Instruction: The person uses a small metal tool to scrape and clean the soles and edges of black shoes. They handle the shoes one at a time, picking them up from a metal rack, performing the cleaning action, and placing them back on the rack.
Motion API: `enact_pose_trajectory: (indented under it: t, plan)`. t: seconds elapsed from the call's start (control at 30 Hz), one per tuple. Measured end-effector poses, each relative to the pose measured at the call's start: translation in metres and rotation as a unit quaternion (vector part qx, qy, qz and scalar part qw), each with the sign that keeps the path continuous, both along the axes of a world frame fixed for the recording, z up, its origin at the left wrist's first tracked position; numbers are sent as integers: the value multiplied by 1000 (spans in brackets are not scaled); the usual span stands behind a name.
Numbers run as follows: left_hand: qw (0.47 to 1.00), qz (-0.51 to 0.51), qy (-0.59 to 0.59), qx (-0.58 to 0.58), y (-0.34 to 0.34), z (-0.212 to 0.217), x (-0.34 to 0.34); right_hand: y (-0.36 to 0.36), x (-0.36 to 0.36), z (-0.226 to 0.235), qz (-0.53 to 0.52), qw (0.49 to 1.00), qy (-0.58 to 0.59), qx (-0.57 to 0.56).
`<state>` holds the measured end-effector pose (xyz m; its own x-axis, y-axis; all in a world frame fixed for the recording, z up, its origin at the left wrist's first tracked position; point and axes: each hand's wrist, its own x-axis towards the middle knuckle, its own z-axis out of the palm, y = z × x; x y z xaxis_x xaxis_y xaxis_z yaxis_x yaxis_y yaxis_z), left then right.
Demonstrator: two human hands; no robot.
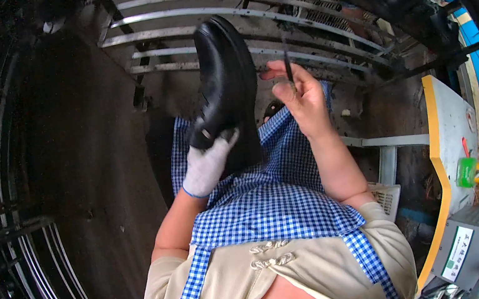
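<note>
A black leather shoe (221,67) is held up in front of my lap, its toe pointing away from me and its dark sole turned to the right. My left hand (207,166), in a white glove with a blue cuff edge, is closed on the shoe near its heel end. To the right of the shoe, apart from it, my bare right hand (304,99) pinches a thin dark stick-like tool (288,66) between thumb and fingers. The tool stands nearly upright, and its blurred tip hides its exact kind. A blue checked apron (275,210) covers my lap beneath both hands.
Pale metal rack bars (185,13) run across beyond the shoe. At right stands a white panel with a yellow edge (435,135), bearing a green-and-yellow container (466,172) and a grey machine box (474,243). More rack rails (42,277) line the left side.
</note>
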<state>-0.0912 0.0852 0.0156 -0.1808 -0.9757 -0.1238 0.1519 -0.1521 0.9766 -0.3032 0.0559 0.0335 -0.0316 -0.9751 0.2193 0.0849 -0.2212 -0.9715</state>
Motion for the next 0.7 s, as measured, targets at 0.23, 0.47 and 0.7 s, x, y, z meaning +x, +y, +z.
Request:
enact_pose_trajectory:
  t: [0.23,0.47,0.7]
  plan:
    - [917,-59,-245,-311,2,-26,5,1,16,17,-60,995,-3,-83]
    - [937,-90,-197,-275,5,-36,5,7,17,17,-90,990,12,-106]
    - [915,-148,-252,-279,9,-12,18,9,3,2,-75,990,-103,-57]
